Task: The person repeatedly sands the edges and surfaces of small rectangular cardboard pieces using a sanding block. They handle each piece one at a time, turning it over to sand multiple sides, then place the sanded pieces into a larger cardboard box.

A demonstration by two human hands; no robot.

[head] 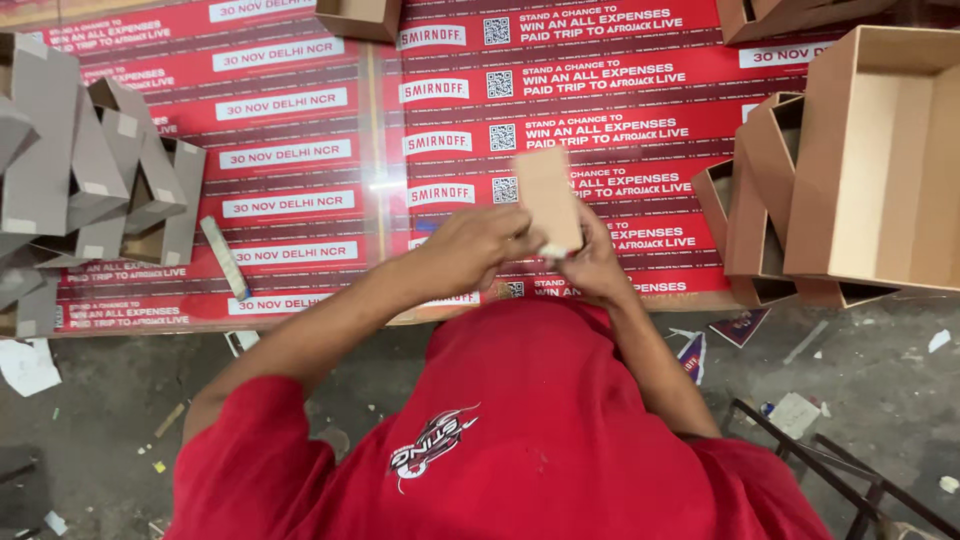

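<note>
Over the table edge, head view: we look straight down at our own two hands.
Left hand [478, 245]: ours, curled round the lower end of a small flat cardboard piece [549, 200], fingers closed on it.
Right hand [592, 262]: ours, closed on the same piece from the other side, fingertips at its bottom corner.
Cardboard piece: tan, oblong, tilted slightly, held just above the table near its front edge, between both hands.
Table [300, 150]: covered with red printed sheets with white lettering.
Left stack: grey folded cardboard parts [90, 170] piled at the table's left end, well apart from our hands.
Stick: a slim pale strip [224, 257] lies on the sheets, between the grey pile and our left hand.
Right side: open brown boxes [860, 160] stacked on edge, near the right hand but not touching.
Floor [880, 390]: grey, with paper scraps.
Shirt [520, 430]: red.
</note>
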